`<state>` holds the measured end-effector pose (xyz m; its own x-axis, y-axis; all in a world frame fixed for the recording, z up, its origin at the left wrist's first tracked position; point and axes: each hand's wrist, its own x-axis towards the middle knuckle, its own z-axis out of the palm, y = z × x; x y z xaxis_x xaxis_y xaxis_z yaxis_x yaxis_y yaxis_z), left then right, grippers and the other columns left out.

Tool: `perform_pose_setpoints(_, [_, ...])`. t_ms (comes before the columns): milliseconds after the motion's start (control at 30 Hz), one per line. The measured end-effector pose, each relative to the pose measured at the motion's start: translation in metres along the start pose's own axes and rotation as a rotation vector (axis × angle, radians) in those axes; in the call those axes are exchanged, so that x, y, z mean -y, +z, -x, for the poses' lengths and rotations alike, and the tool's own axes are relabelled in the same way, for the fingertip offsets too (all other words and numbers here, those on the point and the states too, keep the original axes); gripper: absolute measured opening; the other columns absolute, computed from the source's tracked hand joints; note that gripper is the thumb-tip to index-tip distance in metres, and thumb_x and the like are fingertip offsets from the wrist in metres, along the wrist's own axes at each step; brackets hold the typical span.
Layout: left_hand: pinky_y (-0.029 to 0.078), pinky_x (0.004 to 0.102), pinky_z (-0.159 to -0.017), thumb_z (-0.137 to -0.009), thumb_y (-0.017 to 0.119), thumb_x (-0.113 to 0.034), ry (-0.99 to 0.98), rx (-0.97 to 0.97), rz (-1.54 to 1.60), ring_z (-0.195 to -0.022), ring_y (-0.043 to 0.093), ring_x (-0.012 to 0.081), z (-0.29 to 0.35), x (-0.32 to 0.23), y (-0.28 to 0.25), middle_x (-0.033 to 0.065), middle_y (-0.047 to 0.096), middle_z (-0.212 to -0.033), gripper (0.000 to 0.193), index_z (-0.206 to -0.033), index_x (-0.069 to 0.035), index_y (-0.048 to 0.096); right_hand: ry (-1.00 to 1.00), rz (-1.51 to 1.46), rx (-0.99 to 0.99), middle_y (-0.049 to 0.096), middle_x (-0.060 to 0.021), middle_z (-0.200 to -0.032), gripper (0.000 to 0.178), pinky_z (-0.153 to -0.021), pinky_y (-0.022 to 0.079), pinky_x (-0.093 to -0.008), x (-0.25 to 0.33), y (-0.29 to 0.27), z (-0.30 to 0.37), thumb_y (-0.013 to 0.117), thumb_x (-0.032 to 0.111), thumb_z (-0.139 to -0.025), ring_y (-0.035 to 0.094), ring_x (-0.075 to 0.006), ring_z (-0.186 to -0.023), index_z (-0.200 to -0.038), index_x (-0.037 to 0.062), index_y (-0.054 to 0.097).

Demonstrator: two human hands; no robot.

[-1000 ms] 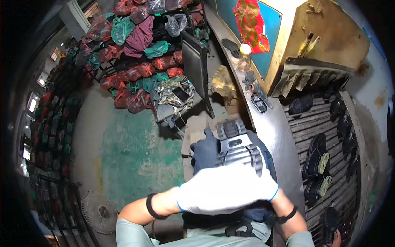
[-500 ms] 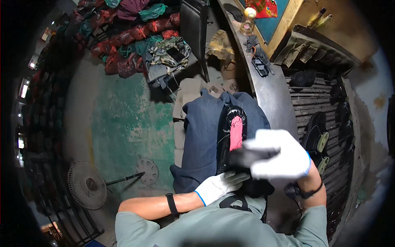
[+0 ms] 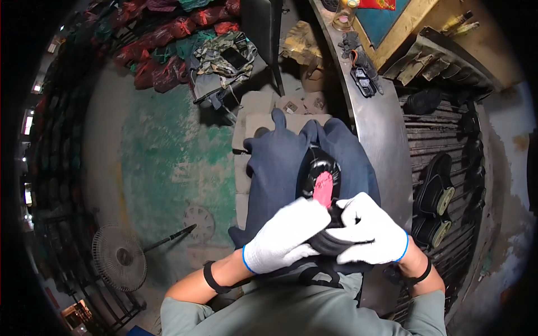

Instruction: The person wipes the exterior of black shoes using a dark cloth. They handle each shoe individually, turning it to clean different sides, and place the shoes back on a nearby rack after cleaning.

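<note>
A black shoe upper (image 3: 314,187) rests bottom up across my lap, its toe pointing away from me. A pink insole board (image 3: 323,186) shows on its underside. At its near end is a curved black piece with a ridged edge, seemingly a shoe sole (image 3: 329,244). My left hand (image 3: 288,234), in a white glove with a blue cuff, is closed about its left side, fingertips over the pink board. From the right, my right hand (image 3: 371,231), gloved alike, grips it with fingers bent. Both hands hide most of the heel end.
A dark blue apron (image 3: 274,162) covers my lap. At right runs a metal bench (image 3: 384,134) with a buckled strap (image 3: 363,81); beyond it, black shoes (image 3: 432,193) lie on a slatted rack (image 3: 431,134). A standing fan (image 3: 119,257) is at left, a stool with camouflage cloth (image 3: 216,61) ahead.
My right hand has come down with the black piece to the shoe's near end. My left hand has risen from beside the heel onto the shoe, now covering part of the pink board.
</note>
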<state>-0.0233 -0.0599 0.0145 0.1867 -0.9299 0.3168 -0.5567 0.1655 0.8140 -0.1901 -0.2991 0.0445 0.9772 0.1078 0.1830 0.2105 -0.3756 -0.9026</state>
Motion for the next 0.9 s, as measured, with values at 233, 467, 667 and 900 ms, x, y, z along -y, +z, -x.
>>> perform_pose_setpoints(233, [0.059, 0.0463, -0.1, -0.078, 0.094, -0.007, -0.308, -0.314, 0.069, -0.115, 0.073, 0.0398, -0.024, 0.003, 0.006, 0.0181, 0.074, -0.123, 0.054, -0.128, -0.004, 0.073, 0.435, -0.429, -0.41, 0.064, -0.0122, -0.114, 0.066, -0.109, 0.053, -0.0448, -0.023, 0.025, 0.003, 0.103, 0.021, -0.066, 0.063, -0.0283, -0.112, -0.119, -0.0063, 0.076])
perform_pose_setpoints(467, [0.06, 0.036, -0.085, -0.076, 0.098, -0.01, -0.867, -0.262, 0.086, -0.097, 0.07, 0.0221, -0.07, 0.013, -0.019, 0.0119, 0.069, -0.11, 0.061, -0.129, -0.002, 0.067, 0.686, -0.103, -0.498, 0.059, -0.0008, -0.089, 0.068, -0.071, 0.046, -0.0299, -0.032, 0.019, -0.037, 0.093, 0.008, -0.079, 0.053, -0.0119, -0.076, -0.143, 0.0008, 0.073])
perform_pose_setpoints(667, [0.053, 0.0325, -0.067, -0.076, 0.101, -0.019, -0.664, -0.242, -0.21, -0.07, 0.059, 0.0157, -0.068, 0.028, -0.031, 0.0052, 0.06, -0.08, 0.043, -0.104, -0.002, 0.073, 0.851, 0.069, -0.373, 0.055, -0.0068, -0.074, 0.073, -0.067, 0.048, -0.0342, -0.018, -0.004, -0.049, 0.095, 0.016, -0.081, 0.052, -0.0191, -0.067, -0.148, 0.0041, 0.071])
perform_pose_setpoints(900, [0.059, 0.0376, -0.075, -0.088, 0.093, -0.025, -0.718, -0.245, -0.267, -0.078, 0.072, 0.0252, -0.048, -0.028, 0.008, 0.0125, 0.073, -0.094, 0.043, -0.119, 0.0, 0.076, 0.379, 0.325, -0.551, 0.066, -0.0157, -0.101, 0.076, -0.078, 0.056, -0.0418, -0.001, 0.054, -0.016, 0.094, 0.02, -0.085, 0.066, -0.03, -0.087, -0.149, -0.007, 0.065])
